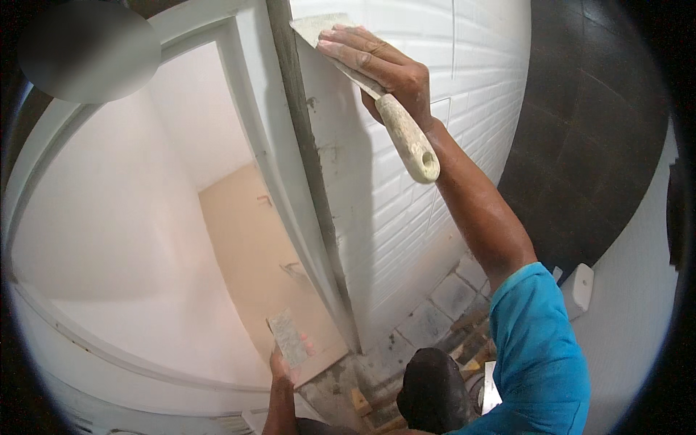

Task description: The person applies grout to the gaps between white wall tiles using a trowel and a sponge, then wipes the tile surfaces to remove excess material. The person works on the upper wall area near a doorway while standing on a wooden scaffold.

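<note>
My right hand (388, 65) is raised high against the white tiled wall (424, 225), wrapped round a putty knife (407, 141) with a worn cream handle. Its fingers press along the blade, which lies near the wall's left edge, beside a rough grey strip (308, 145) that runs down the corner. Low down in the doorway, my left hand (281, 366) grips a flat rectangular plate (290, 337) smeared with grey paste. Pinkish fingertips show at the plate's right edge. Whether this plate is a wide blade or a small board, I cannot tell.
A white door frame (264, 109) stands left of the grey strip, with a tan door (243, 239) inside it. Below are grey floor tiles (428, 319) and wood scraps (360, 401). A white box-like fixture (578, 290) and a dark tiled surface (580, 123) lie to the right.
</note>
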Demonstrator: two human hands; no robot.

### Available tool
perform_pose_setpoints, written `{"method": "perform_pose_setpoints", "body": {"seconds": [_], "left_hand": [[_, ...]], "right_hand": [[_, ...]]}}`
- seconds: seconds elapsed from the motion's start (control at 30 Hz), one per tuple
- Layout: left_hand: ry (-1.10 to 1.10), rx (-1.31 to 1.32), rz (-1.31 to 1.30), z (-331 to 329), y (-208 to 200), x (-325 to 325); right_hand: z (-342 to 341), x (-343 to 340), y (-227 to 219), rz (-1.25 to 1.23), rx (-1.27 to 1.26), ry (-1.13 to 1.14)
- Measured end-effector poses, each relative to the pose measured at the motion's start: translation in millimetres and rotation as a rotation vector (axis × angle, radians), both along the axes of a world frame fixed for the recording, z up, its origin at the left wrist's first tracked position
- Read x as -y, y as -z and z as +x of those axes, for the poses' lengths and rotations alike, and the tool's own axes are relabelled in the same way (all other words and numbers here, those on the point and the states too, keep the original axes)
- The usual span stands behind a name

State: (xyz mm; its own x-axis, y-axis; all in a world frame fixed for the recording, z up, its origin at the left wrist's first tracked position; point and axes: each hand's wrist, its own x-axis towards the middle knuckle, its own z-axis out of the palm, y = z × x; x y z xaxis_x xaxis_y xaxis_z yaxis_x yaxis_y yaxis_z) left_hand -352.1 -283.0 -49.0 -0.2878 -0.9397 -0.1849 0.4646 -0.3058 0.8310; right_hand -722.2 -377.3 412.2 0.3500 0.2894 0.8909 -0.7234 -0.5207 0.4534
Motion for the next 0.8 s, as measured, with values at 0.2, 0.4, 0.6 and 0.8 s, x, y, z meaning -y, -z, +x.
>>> {"method": "perform_pose_setpoints", "body": {"seconds": [0.2, 0.4, 0.6, 0.8], "left_hand": [[0.075, -0.096, -0.140, 12.8, -10.5, 6.6], [-0.166, -0.142, -0.077, 9.1, -42.1, -5.0], [-0.188, -0.077, -0.109, -6.1, -62.8, -25.2], [-0.163, -0.101, -0.131, -11.6, -61.2, -34.7]], "right_hand": [[-5.6, -0.3, -5.6, 0.091, 0.009, -0.153], [-24.4, 7.4, -34.5, -0.146, -0.110, -0.311], [-32.6, -6.0, -46.9, -0.001, -0.081, -0.483], [-27.7, -6.8, -54.6, -0.047, -0.058, -0.286]]}}
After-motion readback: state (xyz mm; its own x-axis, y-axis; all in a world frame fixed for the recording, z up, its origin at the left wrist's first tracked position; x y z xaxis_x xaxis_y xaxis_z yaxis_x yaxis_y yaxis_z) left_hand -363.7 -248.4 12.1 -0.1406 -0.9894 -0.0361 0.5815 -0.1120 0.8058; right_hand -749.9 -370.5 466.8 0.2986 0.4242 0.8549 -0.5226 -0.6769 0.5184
